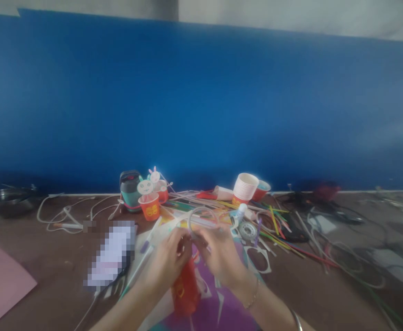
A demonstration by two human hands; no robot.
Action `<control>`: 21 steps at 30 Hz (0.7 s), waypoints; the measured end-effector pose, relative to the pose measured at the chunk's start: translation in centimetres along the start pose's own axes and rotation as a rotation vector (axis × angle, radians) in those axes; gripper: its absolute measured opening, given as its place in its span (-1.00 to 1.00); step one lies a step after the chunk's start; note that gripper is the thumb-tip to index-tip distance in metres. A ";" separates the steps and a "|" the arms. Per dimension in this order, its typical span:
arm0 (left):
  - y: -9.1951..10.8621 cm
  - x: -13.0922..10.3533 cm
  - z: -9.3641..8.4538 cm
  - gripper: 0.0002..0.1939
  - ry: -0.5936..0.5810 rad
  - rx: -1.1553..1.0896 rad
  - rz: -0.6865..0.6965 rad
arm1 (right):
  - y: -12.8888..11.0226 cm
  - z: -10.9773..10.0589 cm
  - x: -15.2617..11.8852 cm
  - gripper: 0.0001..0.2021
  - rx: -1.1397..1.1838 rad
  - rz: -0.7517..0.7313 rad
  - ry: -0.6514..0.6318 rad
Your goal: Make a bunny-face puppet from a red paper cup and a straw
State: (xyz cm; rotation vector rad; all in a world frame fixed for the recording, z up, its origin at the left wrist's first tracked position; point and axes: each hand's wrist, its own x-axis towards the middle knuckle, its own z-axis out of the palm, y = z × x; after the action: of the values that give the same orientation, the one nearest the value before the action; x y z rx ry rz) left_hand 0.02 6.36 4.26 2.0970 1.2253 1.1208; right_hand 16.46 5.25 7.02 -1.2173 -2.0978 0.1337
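Note:
My left hand (172, 253) and my right hand (220, 253) come together at the middle of the table, fingers closed in a pinch. A thin pale strip bent into a loop (201, 208) rises from between the fingertips; both hands seem to grip its ends. Below my left hand a red paper cup (185, 289) with yellow print stands between my forearms, over a purple sheet (229, 305). My fingers cover the top of the cup, so I cannot tell whether they touch it.
Paper cups with rabbit-face cutouts (149, 204) stand back left beside a dark green device (130, 193). At back right is a stack of paper cups (245, 188). Colourful thin sticks (280, 230), a tape roll (248, 230), a phone (112, 255) and cables lie around.

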 end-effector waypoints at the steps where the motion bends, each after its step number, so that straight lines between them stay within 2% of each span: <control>1: -0.1 0.0 -0.1 -0.85 0.002 0.008 0.028 | 0.0 0.0 0.0 -0.85 0.007 -0.002 -0.005; 5: -0.7 0.1 -0.3 -0.83 0.002 0.031 0.086 | -0.3 -0.1 -0.2 -0.79 0.045 -0.016 -0.029; 14: -1.1 -0.2 0.2 -0.88 -0.023 0.030 0.058 | -0.6 -0.2 0.0 -0.76 0.034 0.011 -0.035; 21: -1.1 -0.2 0.0 -0.87 -0.006 0.088 0.137 | -0.5 0.0 -0.2 -0.71 0.051 -0.012 -0.033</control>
State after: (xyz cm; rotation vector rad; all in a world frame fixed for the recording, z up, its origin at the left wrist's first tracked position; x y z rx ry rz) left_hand -0.64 6.73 3.39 2.2790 1.1623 1.1368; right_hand 16.15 4.82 7.13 -1.1796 -2.1171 0.2014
